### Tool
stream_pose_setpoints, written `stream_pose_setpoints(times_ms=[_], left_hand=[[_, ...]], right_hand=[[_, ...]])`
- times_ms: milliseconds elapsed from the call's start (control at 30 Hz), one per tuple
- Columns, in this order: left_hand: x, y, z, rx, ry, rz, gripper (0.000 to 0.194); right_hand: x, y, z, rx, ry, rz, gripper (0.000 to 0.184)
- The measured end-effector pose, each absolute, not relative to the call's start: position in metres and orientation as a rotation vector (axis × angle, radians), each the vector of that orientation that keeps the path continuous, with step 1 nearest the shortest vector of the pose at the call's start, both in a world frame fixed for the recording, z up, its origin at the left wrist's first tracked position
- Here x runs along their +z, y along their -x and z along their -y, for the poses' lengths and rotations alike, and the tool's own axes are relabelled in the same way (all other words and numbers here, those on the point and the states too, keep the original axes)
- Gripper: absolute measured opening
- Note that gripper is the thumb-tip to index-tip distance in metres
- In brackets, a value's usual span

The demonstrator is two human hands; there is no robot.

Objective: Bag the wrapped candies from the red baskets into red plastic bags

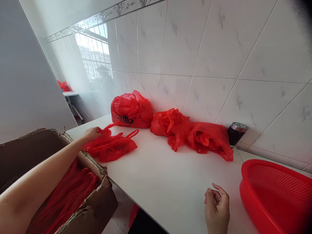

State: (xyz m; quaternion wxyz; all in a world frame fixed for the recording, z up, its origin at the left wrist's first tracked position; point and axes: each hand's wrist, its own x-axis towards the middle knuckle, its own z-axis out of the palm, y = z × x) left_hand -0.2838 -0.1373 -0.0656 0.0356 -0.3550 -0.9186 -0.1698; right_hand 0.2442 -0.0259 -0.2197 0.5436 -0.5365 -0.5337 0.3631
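My left hand (92, 134) reaches over the edge of an open cardboard box (97, 164) at the left. Its fingers are closed on part of a thin red bag (114, 146), which lies crumpled on the white table beside the box, with a loop handle sticking out to the right. More red bags (73, 188) lie inside the box, partly hidden by my left forearm. Near the table's front, my right hand (217, 208) is raised with nothing in it. Its fingers are loosely curled and apart, left of a red plastic basket (253, 195).
Along the tiled wall stand a full red plastic bag (131, 110) with dark print, a knotted red bag (170, 123) and another red bag (211, 133). A black cylinder with a silver lid (237, 133) is behind them. The white table (156, 182) ends at a diagonal front edge.
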Motion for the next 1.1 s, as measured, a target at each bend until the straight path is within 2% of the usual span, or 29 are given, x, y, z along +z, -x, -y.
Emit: stream_pose_setpoints(times_ms=[100,267,433,600,833,967,1100], left_hand=[[-0.081,0.294,0.139,-0.503,1.106,2.848,0.028],[-0.074,0.283,0.136,-0.587,1.229,2.671,0.035],[-0.079,0.211,0.11,-0.637,1.748,2.561,0.021],[-0.093,0.112,0.065,-0.634,2.338,2.426,0.022],[-0.123,0.012,0.014,-0.634,2.735,2.325,0.022],[-0.145,-0.036,-0.004,-0.755,2.772,2.288,0.024],[-0.162,-0.088,-0.009,-0.919,2.772,2.244,0.025]], right_hand=[[-0.221,-0.244,0.025,0.863,1.277,1.282,0.047],[-0.224,-0.244,0.022,0.853,1.24,1.31,0.045],[-0.223,-0.241,0.024,0.84,1.242,1.316,0.045],[-0.21,-0.25,0.046,0.888,1.234,1.46,0.04],[-0.202,-0.351,0.068,0.727,1.474,1.468,0.041],[-0.21,-0.416,0.076,0.618,1.68,1.346,0.045],[-0.217,-0.442,0.084,0.465,1.697,1.336,0.042]])
